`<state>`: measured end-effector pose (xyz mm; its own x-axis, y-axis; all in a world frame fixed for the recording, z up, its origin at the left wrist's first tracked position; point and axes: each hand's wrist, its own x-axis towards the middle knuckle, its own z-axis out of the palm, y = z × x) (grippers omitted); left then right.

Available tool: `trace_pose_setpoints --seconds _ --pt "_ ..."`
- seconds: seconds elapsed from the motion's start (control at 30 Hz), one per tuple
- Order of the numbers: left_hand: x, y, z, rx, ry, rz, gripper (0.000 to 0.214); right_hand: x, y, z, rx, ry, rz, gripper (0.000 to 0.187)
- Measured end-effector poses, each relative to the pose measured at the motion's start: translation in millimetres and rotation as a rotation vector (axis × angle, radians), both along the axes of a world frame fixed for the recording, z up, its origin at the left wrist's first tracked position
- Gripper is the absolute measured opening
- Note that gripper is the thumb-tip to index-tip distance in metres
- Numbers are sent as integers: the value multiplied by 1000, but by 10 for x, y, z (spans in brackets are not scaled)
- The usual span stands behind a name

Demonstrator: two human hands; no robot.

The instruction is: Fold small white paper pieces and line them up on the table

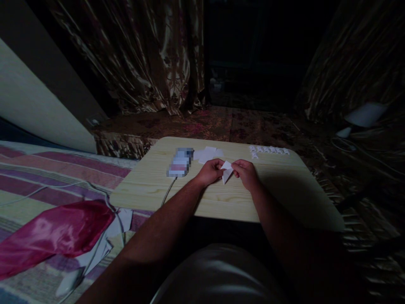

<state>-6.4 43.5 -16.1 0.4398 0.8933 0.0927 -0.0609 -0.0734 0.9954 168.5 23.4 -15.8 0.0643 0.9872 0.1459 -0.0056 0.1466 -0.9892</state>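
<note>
My left hand (210,171) and my right hand (245,172) meet over the middle of a small wooden table (152,181). Both pinch a small folded piece of white paper (226,170) held just above the tabletop. The fingers of each hand are closed on the paper's edges. A loose pile of white paper squares (207,154) lies just behind my left hand. A row of several small folded paper pieces (268,150) sits along the table's far right edge.
A blurred phone-like object (180,162) with a cable lies on the table to the left. A pink plastic bag (53,230) and paper scraps rest on the striped bedding at left. Dark curtains hang behind; a white lamp (363,116) sits at right.
</note>
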Motion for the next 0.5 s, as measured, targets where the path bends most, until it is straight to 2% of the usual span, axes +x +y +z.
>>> trace_pose_setpoints --seconds 0.5 --pt "-11 33 -40 39 11 -40 32 23 36 -69 13 -3 12 22"
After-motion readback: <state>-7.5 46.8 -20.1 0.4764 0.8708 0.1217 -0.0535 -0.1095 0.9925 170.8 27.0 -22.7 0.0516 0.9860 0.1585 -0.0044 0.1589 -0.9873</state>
